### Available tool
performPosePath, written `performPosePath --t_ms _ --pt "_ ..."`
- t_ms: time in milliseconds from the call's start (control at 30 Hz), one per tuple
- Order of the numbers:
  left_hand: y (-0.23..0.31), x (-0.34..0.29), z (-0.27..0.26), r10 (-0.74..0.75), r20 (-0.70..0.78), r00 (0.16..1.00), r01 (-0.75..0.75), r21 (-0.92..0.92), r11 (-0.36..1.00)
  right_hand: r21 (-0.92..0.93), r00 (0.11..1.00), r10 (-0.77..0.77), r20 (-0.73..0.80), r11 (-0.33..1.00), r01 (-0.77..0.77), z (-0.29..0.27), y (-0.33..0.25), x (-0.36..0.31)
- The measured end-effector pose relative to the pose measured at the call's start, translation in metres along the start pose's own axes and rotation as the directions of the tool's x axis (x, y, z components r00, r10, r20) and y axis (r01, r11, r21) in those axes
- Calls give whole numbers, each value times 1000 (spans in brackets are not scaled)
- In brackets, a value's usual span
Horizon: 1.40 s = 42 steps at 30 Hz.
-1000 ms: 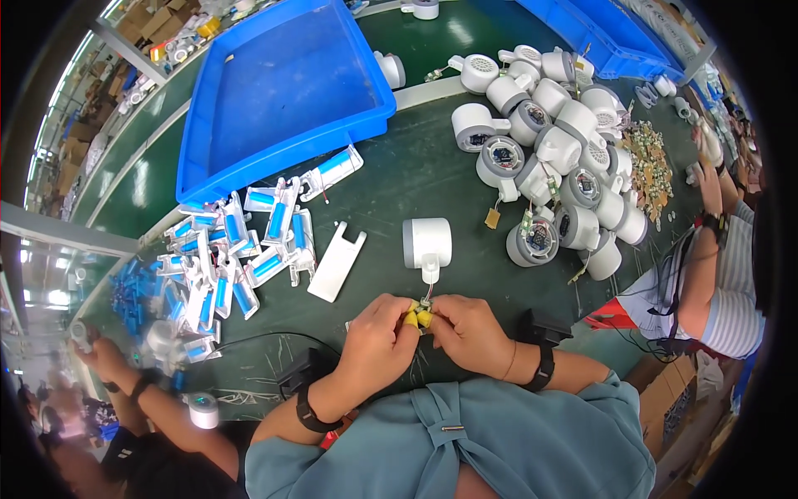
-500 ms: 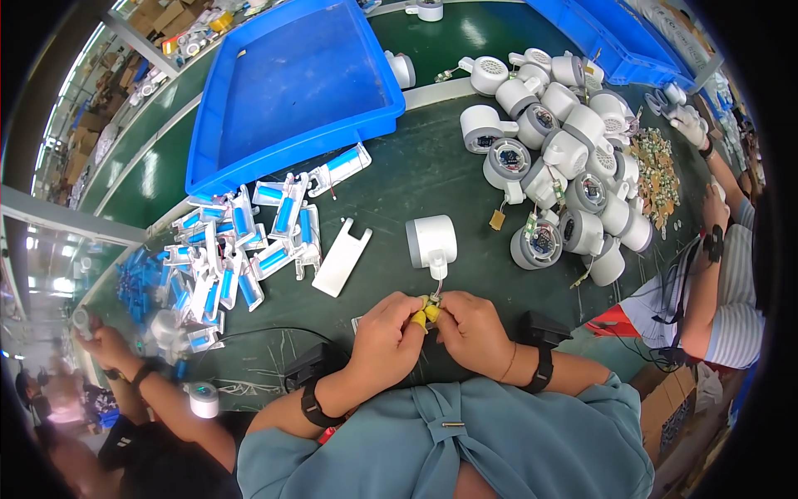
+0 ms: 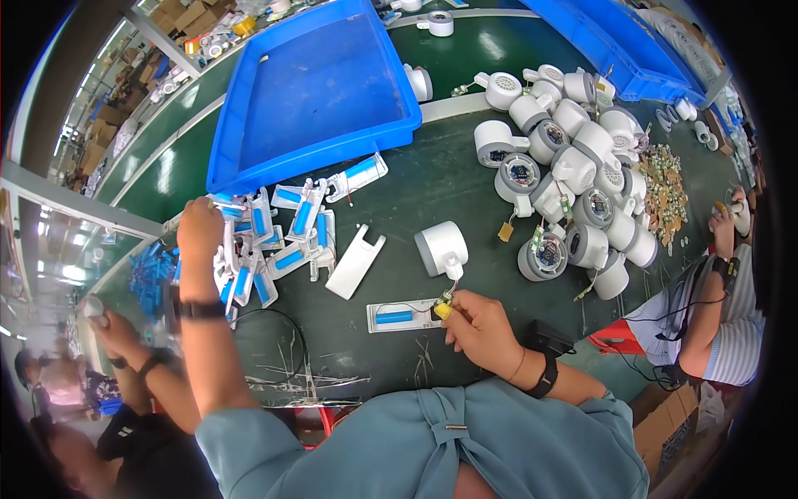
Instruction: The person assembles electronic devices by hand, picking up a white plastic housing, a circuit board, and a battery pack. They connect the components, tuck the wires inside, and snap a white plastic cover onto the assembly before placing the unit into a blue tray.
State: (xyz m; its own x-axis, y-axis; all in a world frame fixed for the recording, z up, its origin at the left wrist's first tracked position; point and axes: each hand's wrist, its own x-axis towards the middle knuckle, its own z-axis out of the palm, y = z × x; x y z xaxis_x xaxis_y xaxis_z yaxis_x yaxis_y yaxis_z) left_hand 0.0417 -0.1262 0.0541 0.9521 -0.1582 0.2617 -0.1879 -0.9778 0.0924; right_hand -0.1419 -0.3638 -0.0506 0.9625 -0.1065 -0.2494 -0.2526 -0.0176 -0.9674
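Note:
My right hand (image 3: 486, 333) is closed in a pinch on a small circuit board (image 3: 448, 297) with a yellow piece (image 3: 443, 310) at my fingertips. Thin wires run from the board up to a white round housing with a grey rim (image 3: 442, 249), lying on its side. Just left of those fingers lies a narrow white case (image 3: 422, 316) with a blue battery cell (image 3: 393, 317) in it. My left hand (image 3: 199, 237), arm stretched forward, is at the left edge of a heap of similar white battery cases (image 3: 303, 218). Its fingertips are hidden, so I cannot tell what they touch.
A large blue tray (image 3: 312, 137) stands behind the heap. A white notched cover (image 3: 356, 262) lies mid-table. On the right are many white housings (image 3: 573, 166) and a pile of small circuit boards (image 3: 665, 195). Co-workers' hands (image 3: 723, 223) show at both sides.
My left hand has let go of the yellow piece and board and swung far left to the heap. My right hand keeps hold, now a little further right. The battery case beneath is uncovered.

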Motion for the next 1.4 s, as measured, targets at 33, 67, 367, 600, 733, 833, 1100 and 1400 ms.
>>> performPosePath --t_ms 33,67,367,600,733,833,1100,1400 --pt "-29 -2 21 1 -8 1000 -1 3 1000 2 1000 -8 1 1000 8 -1 -2 -1" --pt "-65 16 38 49 -27 998 -51 -44 998 -14 1000 -2 27 1000 2 2 -6 -1" --pt "-175 66 78 237 291 927 -100 -418 903 -23 996 56 66 998 -55 -3 -9 0" --pt "-18 41 9 51 348 936 -58 8 998 -9 996 55 76 998 -54 -1 -8 3" --pt "26 68 53 646 -254 720 -664 17 747 -18 992 64 107 998 -62 -1 -10 -1" --pt "24 81 72 559 -71 826 -563 -55 825 9 992 68 106 998 -70 0 -3 -1" --pt "-44 91 62 403 128 906 -397 -69 915 -2 991 69 115 998 -69 -1 -7 2" --pt "-115 83 56 296 160 942 -293 -45 955 21 989 63 132 998 -66 -1 -5 -3"
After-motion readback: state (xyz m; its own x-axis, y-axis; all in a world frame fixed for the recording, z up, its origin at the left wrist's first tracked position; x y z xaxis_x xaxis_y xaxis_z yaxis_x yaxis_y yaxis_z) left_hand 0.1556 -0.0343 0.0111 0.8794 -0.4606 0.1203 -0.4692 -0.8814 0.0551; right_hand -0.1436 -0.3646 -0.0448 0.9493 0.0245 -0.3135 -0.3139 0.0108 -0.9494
